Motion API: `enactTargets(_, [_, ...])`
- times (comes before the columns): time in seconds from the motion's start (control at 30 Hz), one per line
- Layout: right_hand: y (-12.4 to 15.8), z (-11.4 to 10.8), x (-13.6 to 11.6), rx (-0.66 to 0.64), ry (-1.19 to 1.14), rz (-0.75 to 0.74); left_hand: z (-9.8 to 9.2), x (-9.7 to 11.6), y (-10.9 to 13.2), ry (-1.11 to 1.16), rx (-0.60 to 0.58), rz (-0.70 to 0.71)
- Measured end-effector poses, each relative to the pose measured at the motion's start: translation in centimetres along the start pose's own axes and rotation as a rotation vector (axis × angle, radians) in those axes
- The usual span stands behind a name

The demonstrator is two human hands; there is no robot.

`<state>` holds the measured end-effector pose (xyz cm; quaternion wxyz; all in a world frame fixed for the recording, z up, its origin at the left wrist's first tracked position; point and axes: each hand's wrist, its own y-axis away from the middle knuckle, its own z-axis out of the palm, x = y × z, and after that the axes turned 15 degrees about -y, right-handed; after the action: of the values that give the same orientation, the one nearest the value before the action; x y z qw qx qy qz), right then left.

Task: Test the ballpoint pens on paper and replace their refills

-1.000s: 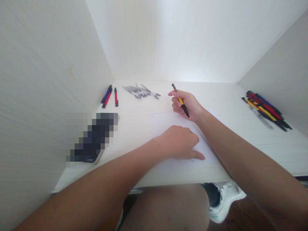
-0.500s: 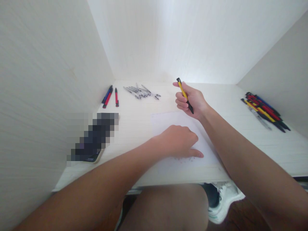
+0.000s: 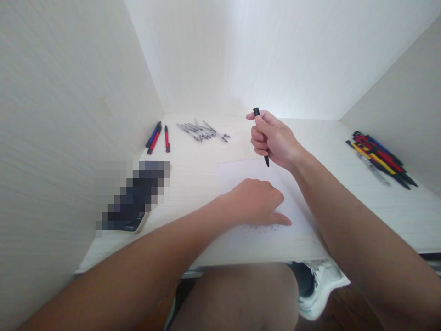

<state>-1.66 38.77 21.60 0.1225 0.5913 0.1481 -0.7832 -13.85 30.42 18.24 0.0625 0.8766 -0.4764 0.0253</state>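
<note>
My right hand [image 3: 270, 135] is closed around a yellow and black pen [image 3: 266, 161], held above the far edge of the paper with its black tip pointing down. The fingers and thumb cover most of the barrel. My left hand [image 3: 257, 202] rests on a white sheet of paper [image 3: 292, 202], thumb stretched out to the right and the other fingers bent and partly hidden under the hand. Small faint marks show on the paper near the thumb.
At the back lies a pile of clear pens or refills [image 3: 203, 131]. Red and blue pens [image 3: 155, 138] are at the left wall, above a blurred phone [image 3: 138, 197]. Several coloured pens [image 3: 382, 158] lie by the right wall. Panels enclose the desk [image 3: 193, 174].
My right hand has turned, bringing the pen more upright, and its thumb now lies across the barrel. My left hand has stayed in place on the paper.
</note>
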Motion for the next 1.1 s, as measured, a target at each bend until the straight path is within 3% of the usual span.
enactTargets(0.2, [-0.2,-0.6,1.1,0.012,0.741,-0.257,-0.3,0.1,0.2,-0.006,-0.006,-0.009])
enactTargets(0.3, [0.0,-0.5,1.4,-0.032,0.949,-0.273,-0.4,0.2,0.2,-0.005,-0.023,-0.017])
enactTargets(0.57, [0.1,0.1,1.8,-0.150,1.104,-0.168,0.0,0.0,0.1,-0.007,0.010,-0.007])
enactTargets(0.83, [0.3,0.5,2.4,-0.245,1.077,-0.169,-0.1,0.0,0.0,-0.007,0.012,-0.006])
enactTargets(1.1, [0.6,1.3,1.3,-0.290,1.176,-0.031,0.0,0.0,0.0,-0.017,0.042,0.002])
